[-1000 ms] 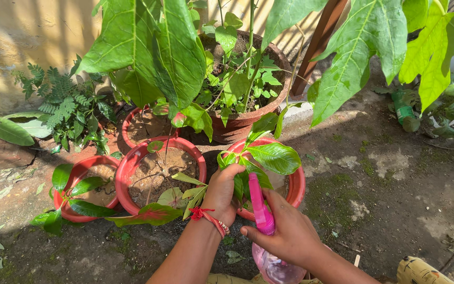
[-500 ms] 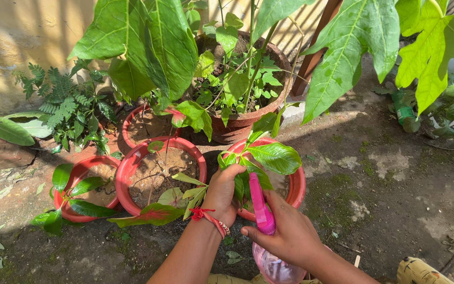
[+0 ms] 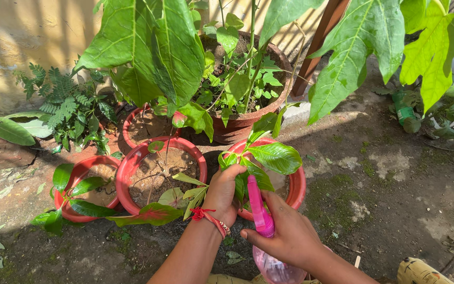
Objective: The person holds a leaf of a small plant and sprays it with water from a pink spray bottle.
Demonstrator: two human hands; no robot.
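My right hand (image 3: pixel 287 235) grips a pink spray bottle (image 3: pixel 261 218) by its neck, the nozzle pointing up toward a small green-leaved plant (image 3: pixel 269 156) in a red pot (image 3: pixel 298 186). The bottle's clear pink body (image 3: pixel 274 268) sits below my hand. My left hand (image 3: pixel 222 193), with a red thread and bangle at the wrist, is closed around the plant's lower leaves and stem at the pot's near rim.
Three more red pots stand to the left: a middle one (image 3: pixel 132 173) with soil, a smaller one (image 3: pixel 80 171) with dark leaves, another behind (image 3: pixel 132 118). A large brown pot (image 3: pixel 248 118) with tall plants stands behind. Ferns (image 3: pixel 69 108) grow by the yellow wall. Bare dirt lies to the right.
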